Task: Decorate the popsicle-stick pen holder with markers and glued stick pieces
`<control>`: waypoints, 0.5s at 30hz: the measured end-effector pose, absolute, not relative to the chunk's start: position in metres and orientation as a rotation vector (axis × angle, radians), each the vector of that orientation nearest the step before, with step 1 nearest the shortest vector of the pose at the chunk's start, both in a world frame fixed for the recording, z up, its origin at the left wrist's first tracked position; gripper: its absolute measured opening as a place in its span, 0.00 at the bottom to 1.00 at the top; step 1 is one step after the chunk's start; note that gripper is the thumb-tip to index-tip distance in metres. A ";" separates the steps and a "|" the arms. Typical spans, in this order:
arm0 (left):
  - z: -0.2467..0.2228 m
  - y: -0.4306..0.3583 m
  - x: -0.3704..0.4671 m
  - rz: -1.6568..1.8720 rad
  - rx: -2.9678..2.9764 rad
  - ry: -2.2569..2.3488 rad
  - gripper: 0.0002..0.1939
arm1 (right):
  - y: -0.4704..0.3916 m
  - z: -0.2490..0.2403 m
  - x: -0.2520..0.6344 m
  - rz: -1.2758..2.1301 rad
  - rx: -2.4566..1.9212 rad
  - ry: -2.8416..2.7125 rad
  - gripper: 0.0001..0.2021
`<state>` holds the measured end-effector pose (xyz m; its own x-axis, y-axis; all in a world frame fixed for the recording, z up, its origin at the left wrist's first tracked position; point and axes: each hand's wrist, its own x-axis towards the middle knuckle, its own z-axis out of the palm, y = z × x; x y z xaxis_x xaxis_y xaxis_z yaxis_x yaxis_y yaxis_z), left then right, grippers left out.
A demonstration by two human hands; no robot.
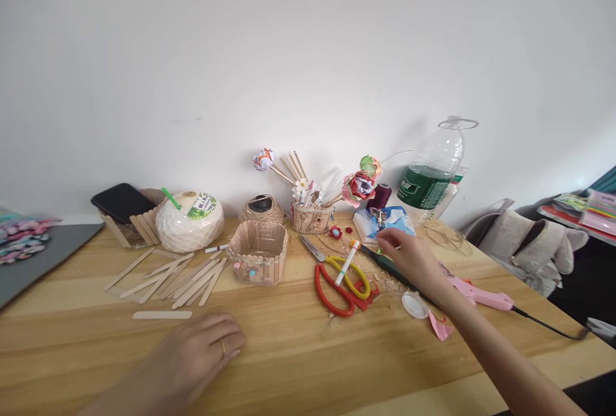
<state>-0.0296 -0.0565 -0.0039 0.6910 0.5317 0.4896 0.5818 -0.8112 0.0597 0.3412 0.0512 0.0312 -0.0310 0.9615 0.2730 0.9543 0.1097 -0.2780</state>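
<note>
My left hand [206, 342] rests on the wooden table, fingers together and gently bent, holding nothing visible. Just beyond it lies a single craft stick [162, 315]. My right hand [409, 255] is over the right side, thumb and fingertips drawn together near a blue and white packet [399, 217]. A tiny green spot shows at its fingertips; I cannot tell what it is. To its left are scissors [332, 284] with red and yellow handles and a white marker [347, 263] lying across them. Between my hands stands a small stick-covered box [258, 252] with coloured beads.
Loose craft sticks [178, 278] lie at left, before a white coconut [190, 222] with a green straw. Behind are a twine roll [262, 210] and a decorated holder [312, 217] with paper flowers. A pink glue gun [486, 294] and a big bottle [428, 178] stand at right.
</note>
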 end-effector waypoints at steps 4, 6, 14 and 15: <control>-0.010 -0.058 -0.035 -0.778 -2.770 -0.949 0.17 | 0.016 0.020 0.303 0.022 -1.756 -2.281 0.08; -0.014 -0.059 -0.038 -0.769 -2.758 -0.981 0.17 | 0.010 0.012 0.289 -0.016 -1.709 -2.389 0.09; -0.017 -0.065 -0.064 -0.706 -2.657 -1.047 0.15 | 0.026 0.009 0.286 -0.130 -1.734 -2.597 0.14; -0.017 -0.064 -0.070 -0.694 -2.636 -1.076 0.15 | 0.026 0.011 0.289 -0.151 -1.766 -2.582 0.15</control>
<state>-0.0701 -0.0642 -0.0172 0.6224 0.6038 0.4981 0.7030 -0.7110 -0.0165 0.2894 0.0264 0.0111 -0.3638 0.9294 0.0623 0.9303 0.3592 0.0740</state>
